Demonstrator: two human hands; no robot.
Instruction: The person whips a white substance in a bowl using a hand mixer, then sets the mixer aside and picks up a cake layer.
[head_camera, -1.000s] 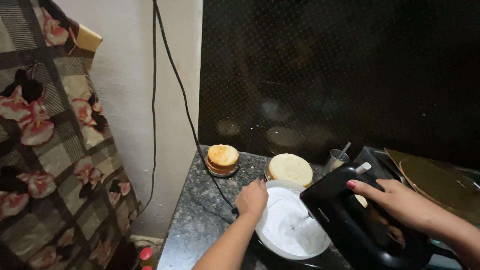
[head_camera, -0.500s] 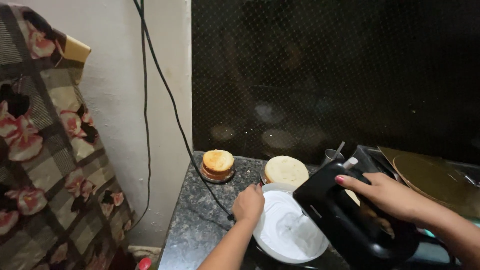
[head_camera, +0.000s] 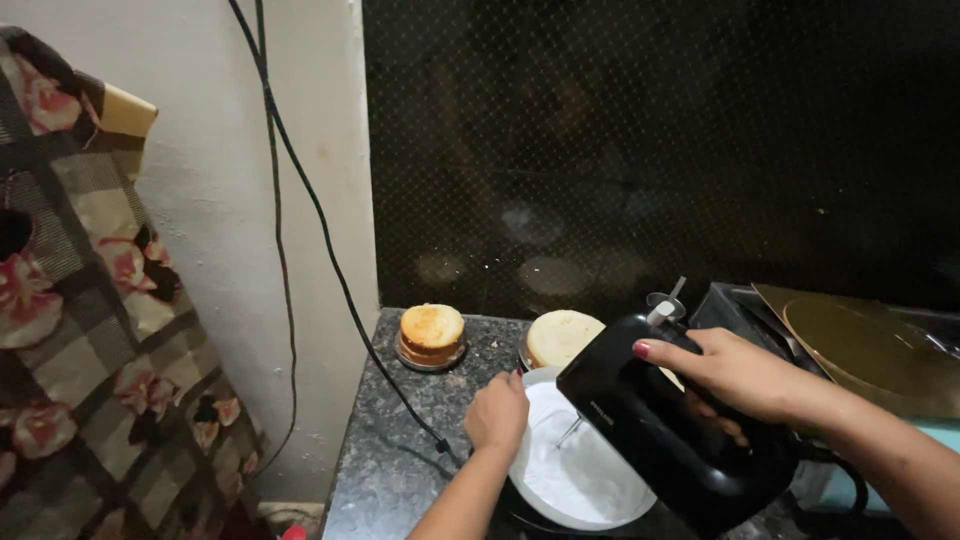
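Two hands: both engaged at a white bowl (head_camera: 575, 480) on the dark speckled bench (head_camera: 400, 470).
Right hand (head_camera: 735, 375): clenched around the handle of a black electric hand mixer (head_camera: 670, 430); mixer tilted, front end lowered toward the bowl.
Beaters (head_camera: 570, 432): thin metal, dipped in the white cream (head_camera: 585, 470) filling the bowl.
Left hand (head_camera: 497, 412): grasping the bowl's left rim, fingers curled over the edge.
Bowl position: front of the bench, under the mixer, partly hidden by it.
Pale round cake (head_camera: 560, 337): just behind the bowl.
Small browned cake (head_camera: 431, 333): on a small dish, left of the pale cake, apart from it.
Black cord (head_camera: 330, 250): runs down the white wall (head_camera: 210, 200) onto the bench, ending near the left hand.
Gold round board (head_camera: 860, 345): far right, behind the right forearm.
Floral checked cloth (head_camera: 90, 350): hangs at far left.
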